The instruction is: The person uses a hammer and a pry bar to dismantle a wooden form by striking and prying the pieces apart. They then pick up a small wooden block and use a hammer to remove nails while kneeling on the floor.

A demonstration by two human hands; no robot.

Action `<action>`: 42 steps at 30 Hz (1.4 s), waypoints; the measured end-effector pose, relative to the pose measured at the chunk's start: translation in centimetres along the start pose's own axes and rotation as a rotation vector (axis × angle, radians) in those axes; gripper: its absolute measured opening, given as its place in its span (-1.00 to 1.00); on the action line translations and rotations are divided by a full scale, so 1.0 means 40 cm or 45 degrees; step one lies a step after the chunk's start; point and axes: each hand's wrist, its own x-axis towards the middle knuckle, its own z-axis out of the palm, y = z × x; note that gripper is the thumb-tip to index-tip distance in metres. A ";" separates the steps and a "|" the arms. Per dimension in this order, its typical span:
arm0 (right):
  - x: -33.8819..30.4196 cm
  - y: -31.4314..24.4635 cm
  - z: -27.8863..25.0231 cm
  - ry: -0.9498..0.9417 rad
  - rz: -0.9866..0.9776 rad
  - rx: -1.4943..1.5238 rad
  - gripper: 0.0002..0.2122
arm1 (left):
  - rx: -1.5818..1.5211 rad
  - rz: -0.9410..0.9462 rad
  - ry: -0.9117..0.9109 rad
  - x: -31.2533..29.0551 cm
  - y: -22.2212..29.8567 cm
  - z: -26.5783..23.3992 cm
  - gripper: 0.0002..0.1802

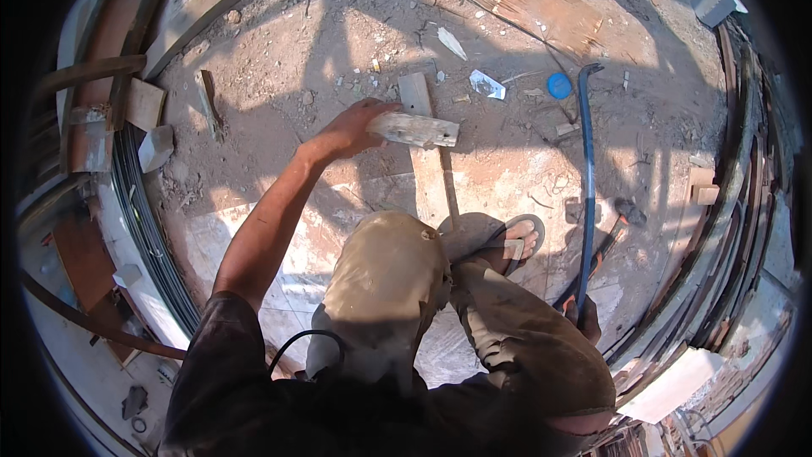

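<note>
Ahead of my bent knee, my left hand (359, 129) is closed on one end of a short, weathered wood block (423, 130). The block lies crosswise over a longer wooden plank (429, 182) that runs along the ground toward my foot. Off to the right, my right hand (584, 322) grips the lower end of a long blue crowbar (589, 178); its fingers are partly hidden. The bar stretches away from me, its hooked tip at the far end. Beside the bar lies a hammer (628, 210) with a dark head and an orange-and-black handle.
A blue round lid (559, 85) and a broken white shard (487, 85) lie on the dirt. Splintered plywood (550, 13) is farther off. Stacked timber strips (736, 228) line the right side; dark rods (144, 220) and boards are on the left. My sandalled foot (518, 241) is near the plank.
</note>
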 end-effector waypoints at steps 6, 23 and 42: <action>-0.063 -0.191 -0.266 -0.246 -0.066 -0.383 -0.62 | -0.084 -0.264 0.144 0.005 0.015 0.025 0.22; 0.047 -0.714 -0.338 -0.836 -0.727 -1.007 -0.63 | -0.656 -0.819 0.505 -0.733 0.176 -0.044 -0.39; 0.027 -0.961 -0.201 -0.793 -0.957 -1.280 -0.63 | -0.908 -0.798 0.220 -0.918 0.297 -0.213 -0.44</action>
